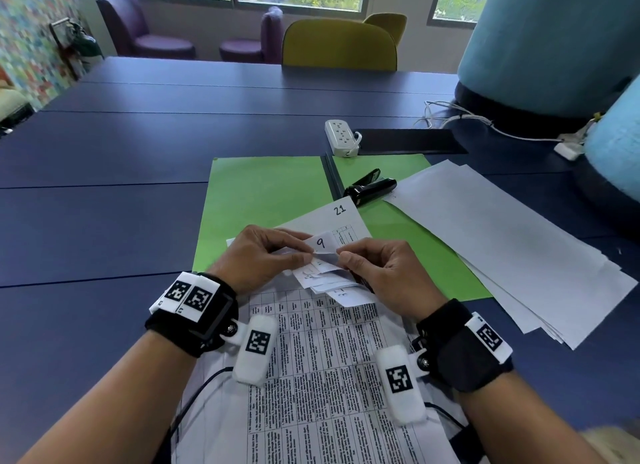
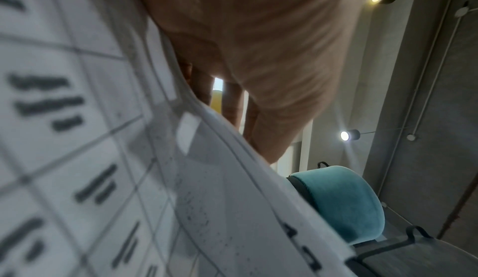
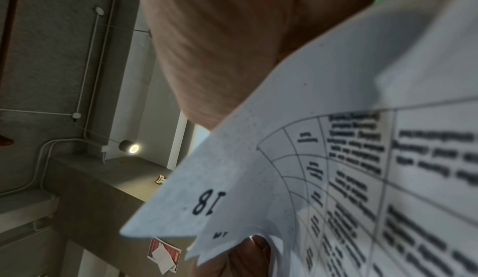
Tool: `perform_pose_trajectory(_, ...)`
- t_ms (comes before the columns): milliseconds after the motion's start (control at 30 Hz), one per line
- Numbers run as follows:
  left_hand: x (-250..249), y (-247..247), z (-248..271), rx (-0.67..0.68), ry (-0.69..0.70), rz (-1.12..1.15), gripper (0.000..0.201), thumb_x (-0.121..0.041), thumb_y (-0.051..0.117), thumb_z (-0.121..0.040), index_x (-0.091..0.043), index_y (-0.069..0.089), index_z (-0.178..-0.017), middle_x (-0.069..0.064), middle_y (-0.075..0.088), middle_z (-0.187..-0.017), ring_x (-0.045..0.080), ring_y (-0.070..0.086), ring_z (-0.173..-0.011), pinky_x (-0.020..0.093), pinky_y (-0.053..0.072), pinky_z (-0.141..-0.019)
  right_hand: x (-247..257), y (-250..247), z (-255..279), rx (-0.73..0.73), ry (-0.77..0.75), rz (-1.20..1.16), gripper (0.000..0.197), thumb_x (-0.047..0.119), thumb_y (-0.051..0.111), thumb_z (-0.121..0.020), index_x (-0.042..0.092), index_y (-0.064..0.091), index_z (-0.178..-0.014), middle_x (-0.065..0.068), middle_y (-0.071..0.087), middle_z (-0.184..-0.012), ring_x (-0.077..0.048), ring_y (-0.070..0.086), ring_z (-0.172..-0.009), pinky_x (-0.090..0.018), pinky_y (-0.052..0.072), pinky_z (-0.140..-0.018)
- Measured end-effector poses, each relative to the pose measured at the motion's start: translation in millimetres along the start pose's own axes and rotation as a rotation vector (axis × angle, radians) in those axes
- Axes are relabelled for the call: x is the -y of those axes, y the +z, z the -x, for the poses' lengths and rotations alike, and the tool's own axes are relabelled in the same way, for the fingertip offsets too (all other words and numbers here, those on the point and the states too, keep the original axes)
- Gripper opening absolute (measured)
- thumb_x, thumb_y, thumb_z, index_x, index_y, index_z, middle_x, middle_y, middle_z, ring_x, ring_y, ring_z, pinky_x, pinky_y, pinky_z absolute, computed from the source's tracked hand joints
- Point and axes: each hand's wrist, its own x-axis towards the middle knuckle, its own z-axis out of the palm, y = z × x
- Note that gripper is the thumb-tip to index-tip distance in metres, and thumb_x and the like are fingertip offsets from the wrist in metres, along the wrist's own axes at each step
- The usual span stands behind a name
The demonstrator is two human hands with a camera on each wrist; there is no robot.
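Note:
A stack of printed table sheets [image 1: 322, 370] lies near the table's front edge, its far corners fanned and curled up. My left hand [image 1: 263, 255] pinches the corner marked 9 [image 1: 321, 243] between thumb and fingers. My right hand [image 1: 377, 266] pinches the fanned corners beside it. The left wrist view has the palm [image 2: 271, 46] over a bent sheet [image 2: 129, 158]. A sheet numbered 18 [image 3: 284, 158] curves under the palm [image 3: 212, 46] in the right wrist view. A sheet marked 21 [image 1: 341, 221] lies beyond, on an open green folder [image 1: 270, 196].
A black stapler [image 1: 370, 188] rests on the folder's right half. A loose pile of blank white paper [image 1: 519, 248] spreads to the right. Behind are a white power strip [image 1: 341, 137], a black pad [image 1: 408, 141], cables, and blue chair backs [image 1: 547, 44] at the right.

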Motion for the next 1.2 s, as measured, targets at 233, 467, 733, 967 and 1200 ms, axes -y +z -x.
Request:
perform_pose_trajectory(233, -5.1, 1.9, 4.0, 0.019, -0.031, -0.013, 0.026, -0.003, 0.076, -0.082, -0.019, 0.078, -0.102, 0.003, 0.078, -0.106, 0.023, 0.074, -0.097, 0.032, 0.059, -0.088, -0.1, 0.0, -0.2, -0.005, 0.017, -0.021, 0.012, 0.021, 0.073, -0.087, 0.015, 0.075, -0.098, -0.014, 0.074, -0.09, -0.016, 0.065, -0.073, -0.025, 0.054, -0.064)
perform_pose_trajectory(467, -5.5, -1.2, 4.2, 0.042, -0.038, -0.042, 0.039, 0.004, 0.077, -0.081, -0.03, 0.078, -0.099, 0.011, 0.078, -0.105, 0.036, 0.073, -0.097, 0.044, 0.059, -0.088, 0.6, 0.2, -0.9, -0.011, -0.003, 0.009, 0.009, 0.016, 0.075, -0.086, 0.021, 0.075, -0.094, -0.009, 0.074, -0.087, -0.008, 0.064, -0.07, -0.023, 0.055, -0.065)
perform_pose_trajectory(733, -11.1, -2.4, 2.0, 0.082, -0.018, -0.28, 0.012, -0.022, 0.077, -0.066, -0.033, 0.078, -0.071, -0.022, 0.073, -0.101, 0.009, 0.07, -0.097, 0.031, 0.055, -0.089, 2.9, 0.9, 3.0, 0.12, -0.132, 0.115, 0.009, 0.012, 0.078, -0.083, 0.02, 0.079, -0.088, 0.004, 0.076, -0.083, -0.006, 0.067, -0.078, -0.015, 0.05, -0.072)
perform_pose_trajectory(967, -10.4, -3.2, 3.9, 0.087, -0.031, -0.3, 0.012, -0.028, 0.076, -0.071, -0.021, 0.076, -0.082, 0.004, 0.076, -0.084, 0.022, 0.065, -0.071, 0.043, 0.055, -0.071, 5.8, 1.5, 4.6, 0.089, -0.133, 0.077, 0.022, 0.032, 0.079, -0.078, 0.02, 0.076, -0.097, 0.003, 0.072, -0.083, -0.009, 0.064, -0.075, -0.017, 0.05, -0.065)
perform_pose_trajectory(1200, -6.2, -0.8, 3.3, 0.044, -0.021, -0.153, 0.035, 0.002, 0.075, -0.084, -0.031, 0.08, -0.093, 0.0, 0.079, -0.098, 0.019, 0.075, -0.084, 0.032, 0.061, -0.08, 2.0, 0.4, 2.8, -0.011, -0.063, 0.034, 0.028, 0.016, 0.078, -0.082, 0.022, 0.071, -0.109, 0.002, 0.063, -0.084, -0.008, 0.052, -0.067, -0.015, 0.049, -0.062)
